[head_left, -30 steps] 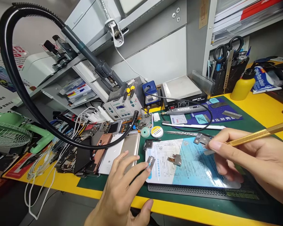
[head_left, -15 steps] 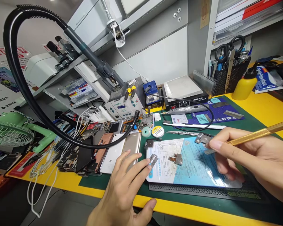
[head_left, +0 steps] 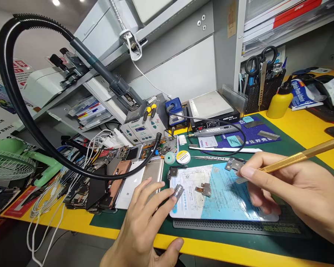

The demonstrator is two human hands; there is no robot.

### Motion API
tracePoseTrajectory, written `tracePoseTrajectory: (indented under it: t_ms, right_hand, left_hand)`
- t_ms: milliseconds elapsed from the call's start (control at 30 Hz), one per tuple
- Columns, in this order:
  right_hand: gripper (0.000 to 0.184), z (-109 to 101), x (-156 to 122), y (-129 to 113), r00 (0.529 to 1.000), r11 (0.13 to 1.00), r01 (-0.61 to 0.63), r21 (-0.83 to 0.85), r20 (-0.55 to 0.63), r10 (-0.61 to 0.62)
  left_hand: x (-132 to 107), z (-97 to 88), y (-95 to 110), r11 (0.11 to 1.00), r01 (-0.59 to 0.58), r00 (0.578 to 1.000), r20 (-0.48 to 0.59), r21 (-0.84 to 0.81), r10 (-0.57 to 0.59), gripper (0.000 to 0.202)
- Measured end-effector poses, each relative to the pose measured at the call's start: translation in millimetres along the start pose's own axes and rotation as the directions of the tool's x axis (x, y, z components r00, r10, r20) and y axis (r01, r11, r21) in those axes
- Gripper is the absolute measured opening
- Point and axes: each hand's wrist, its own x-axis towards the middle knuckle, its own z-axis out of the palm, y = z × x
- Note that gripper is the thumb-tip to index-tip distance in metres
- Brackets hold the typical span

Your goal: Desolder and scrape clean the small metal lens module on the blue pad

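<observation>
Blade (head_left: pixel 179 191) on the card's (head_left: pixel 228 196) left meets the spread left grip (head_left: pixel 144 218), the right grip (head_left: pixel 291 187) pinching a gold tool (head_left: pixel 302 156) opposite.

Light is being thrown back by the glossy, smooth blue-and-white sheet (head_left: pixel 225 207). Rough knurling is being shown on the gold-coloured metal tool handle (head_left: pixel 300 157), and flat grey metal on the razor blade (head_left: pixel 178 191). A honeycomb texture is being displayed by the matt grey pad (head_left: pixel 208 225). A sheen is being caught by the smooth black hose (head_left: pixel 3 55).
</observation>
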Motion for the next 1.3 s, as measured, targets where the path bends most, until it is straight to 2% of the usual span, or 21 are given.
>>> tracePoseTrajectory:
  t_ms: [167,267,367,767,1000,1300]
  right_hand:
    - [0.048,2,0,-4,0.999,0.999,0.042,0.018,0.032,-0.043]
    - [0.047,2,1,-4,0.998,0.998,0.051,0.027,0.036,-0.052]
    - [0.049,3,0,-6,0.998,0.998,0.056,0.02,0.033,-0.057]
    - [0.052,3,0,-7,0.996,0.997,0.068,0.028,0.055,-0.069]
    - [0.054,5,3,-10,0.997,0.997,0.055,0.044,0.048,-0.057]
    - [0.053,7,4,-14,0.998,0.997,0.039,0.059,0.05,-0.042]
  left_hand:
    - [31,-1.5,8,0.992,0.098,0.994,-0.044,-0.08,-0.102,0.034]
    - [51,2.9,11,0.983,0.148,0.989,0.044,-0.113,-0.144,0.021]
    - [65,6.8,11,0.981,0.158,0.98,0.141,-0.11,-0.142,0.017]
    - [83,4.7,8,0.98,0.17,0.952,0.273,-0.108,-0.135,0.013]
    - [88,8.1,7,0.986,0.121,0.964,0.251,-0.111,-0.09,0.013]
    - [82,2.2,1,0.991,0.061,0.996,0.076,-0.118,-0.052,0.013]
